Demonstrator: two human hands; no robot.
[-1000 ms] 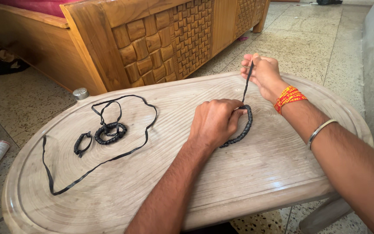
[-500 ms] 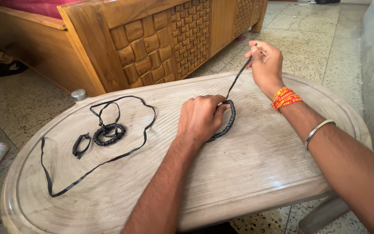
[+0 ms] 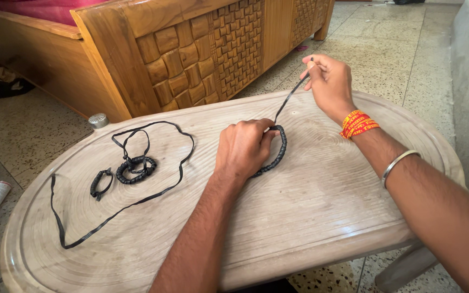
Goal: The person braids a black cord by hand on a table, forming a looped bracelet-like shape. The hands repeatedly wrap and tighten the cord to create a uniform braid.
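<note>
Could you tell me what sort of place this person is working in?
Probably a room in a home: a carved wooden bed frame stands on a speckled stone floor, beside the low oval wooden table where both hands work a black cord.

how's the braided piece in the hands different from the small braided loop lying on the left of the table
The braided piece is pinned under the left hand, while the small braided loop lies untouched. The braided piece is longer, an open curve; the small braided loop is short and closed. A loose strand runs from the braided piece up to the right hand; the small braided loop trails none. Both are black and rest on the wooden table.
</note>
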